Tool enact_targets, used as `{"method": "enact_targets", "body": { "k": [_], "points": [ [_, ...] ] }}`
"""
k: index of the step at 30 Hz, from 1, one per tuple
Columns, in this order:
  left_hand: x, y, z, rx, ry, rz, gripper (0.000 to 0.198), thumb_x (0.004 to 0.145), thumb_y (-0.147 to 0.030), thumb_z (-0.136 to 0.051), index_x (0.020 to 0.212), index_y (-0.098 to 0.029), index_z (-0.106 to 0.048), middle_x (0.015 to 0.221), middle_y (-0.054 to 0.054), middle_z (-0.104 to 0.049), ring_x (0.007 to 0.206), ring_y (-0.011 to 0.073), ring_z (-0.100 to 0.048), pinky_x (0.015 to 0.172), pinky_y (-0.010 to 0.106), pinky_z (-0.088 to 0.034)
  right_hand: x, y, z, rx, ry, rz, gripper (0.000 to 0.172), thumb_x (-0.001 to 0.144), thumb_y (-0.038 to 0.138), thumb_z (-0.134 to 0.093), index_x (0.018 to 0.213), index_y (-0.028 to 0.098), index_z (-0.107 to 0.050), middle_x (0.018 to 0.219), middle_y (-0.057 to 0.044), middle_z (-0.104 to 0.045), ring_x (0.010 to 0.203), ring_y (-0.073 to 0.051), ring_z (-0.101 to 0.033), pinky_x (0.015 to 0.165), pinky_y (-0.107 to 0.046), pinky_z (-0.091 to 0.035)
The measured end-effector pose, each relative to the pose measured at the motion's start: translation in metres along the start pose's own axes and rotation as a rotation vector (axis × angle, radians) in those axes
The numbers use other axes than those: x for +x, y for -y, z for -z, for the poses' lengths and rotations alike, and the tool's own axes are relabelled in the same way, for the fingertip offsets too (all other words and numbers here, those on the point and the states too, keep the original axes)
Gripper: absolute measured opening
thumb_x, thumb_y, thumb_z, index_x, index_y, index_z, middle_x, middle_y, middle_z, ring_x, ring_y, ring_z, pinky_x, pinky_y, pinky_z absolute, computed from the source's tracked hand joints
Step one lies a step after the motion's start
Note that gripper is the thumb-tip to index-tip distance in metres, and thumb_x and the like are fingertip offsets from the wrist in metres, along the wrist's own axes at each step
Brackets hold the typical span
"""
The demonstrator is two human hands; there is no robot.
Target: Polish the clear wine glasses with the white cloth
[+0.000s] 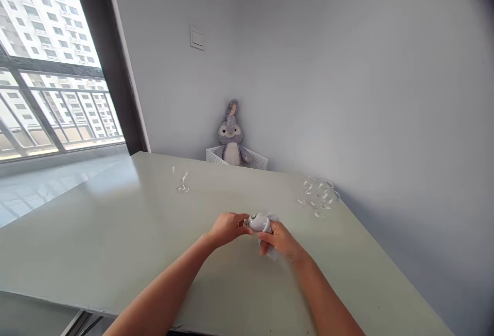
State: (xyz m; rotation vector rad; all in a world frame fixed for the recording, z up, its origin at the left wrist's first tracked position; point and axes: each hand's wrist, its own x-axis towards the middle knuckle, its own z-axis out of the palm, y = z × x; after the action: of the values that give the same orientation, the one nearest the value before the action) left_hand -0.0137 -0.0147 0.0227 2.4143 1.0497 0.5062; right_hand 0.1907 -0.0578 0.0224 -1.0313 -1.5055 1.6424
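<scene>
Centre frame, low: left hand and right hand both closed on a white cloth bunched round something small, hidden. Looks like mid-wipe. One stemmed glass stands upper left; glass cluster right. Next move calls for a steady grip, gentle twisting.

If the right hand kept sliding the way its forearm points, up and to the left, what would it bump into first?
The right hand already holds a white cloth, and the left hand touches it from the other side. So it would probably meet the left hand's fingers first, though depth is hard to judge.
</scene>
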Motion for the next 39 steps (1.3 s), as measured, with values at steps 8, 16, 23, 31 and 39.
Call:
{"method": "enact_targets", "body": {
  "k": [8,16,23,31,39],
  "points": [
    [0.001,-0.015,-0.004,0.061,-0.117,0.094,0.046,0.08,-0.055,-0.038,0.109,-0.022,-0.051,0.081,0.004,-0.064,0.074,0.0173,-0.057,0.073,0.031,-0.04,0.008,-0.005,0.001,0.14,-0.187,-0.034,0.038,0.068,0.045,-0.064,0.087,0.013,-0.057,0.049,0.001,-0.059,0.044,-0.014,-0.058,0.046,-0.023,-0.044],
    [0.001,-0.007,-0.002,-0.086,0.084,0.041,0.042,0.08,-0.056,-0.038,0.086,-0.019,-0.056,0.063,0.0,-0.059,0.057,0.0121,-0.052,0.062,0.025,-0.038,0.0,0.002,0.007,0.069,0.011,0.005,0.042,0.066,0.042,-0.067,0.093,0.011,-0.057,0.052,0.001,-0.059,0.043,-0.014,-0.059,0.041,-0.02,-0.04],
    [0.0,-0.009,-0.001,-0.194,0.143,0.103,0.042,0.082,-0.053,-0.033,0.093,-0.019,-0.055,0.076,0.003,-0.063,0.065,0.0137,-0.055,0.062,0.026,-0.04,0.005,-0.002,0.002,0.093,-0.09,0.003,0.045,0.066,0.048,-0.064,0.092,0.011,-0.056,0.058,0.001,-0.06,0.044,-0.014,-0.06,0.041,-0.021,-0.042],
    [0.004,-0.001,-0.008,-0.028,-0.036,0.123,0.035,0.073,-0.048,-0.055,0.098,-0.023,-0.053,0.065,-0.002,-0.059,0.061,0.0135,-0.052,0.065,0.028,-0.039,0.007,-0.003,-0.007,0.079,-0.134,0.044,0.042,0.067,0.044,-0.065,0.093,0.013,-0.055,0.054,0.002,-0.06,0.045,-0.014,-0.059,0.046,-0.023,-0.043],
    [0.002,-0.004,-0.005,-0.276,0.103,0.112,0.043,0.081,-0.054,-0.037,0.1,-0.019,-0.053,0.076,0.003,-0.061,0.062,0.0131,-0.054,0.058,0.026,-0.041,0.003,0.001,0.0,0.015,-0.185,0.075,0.039,0.067,0.046,-0.063,0.084,0.012,-0.058,0.043,0.002,-0.057,0.038,-0.014,-0.055,0.043,-0.022,-0.037]
  ]
}}
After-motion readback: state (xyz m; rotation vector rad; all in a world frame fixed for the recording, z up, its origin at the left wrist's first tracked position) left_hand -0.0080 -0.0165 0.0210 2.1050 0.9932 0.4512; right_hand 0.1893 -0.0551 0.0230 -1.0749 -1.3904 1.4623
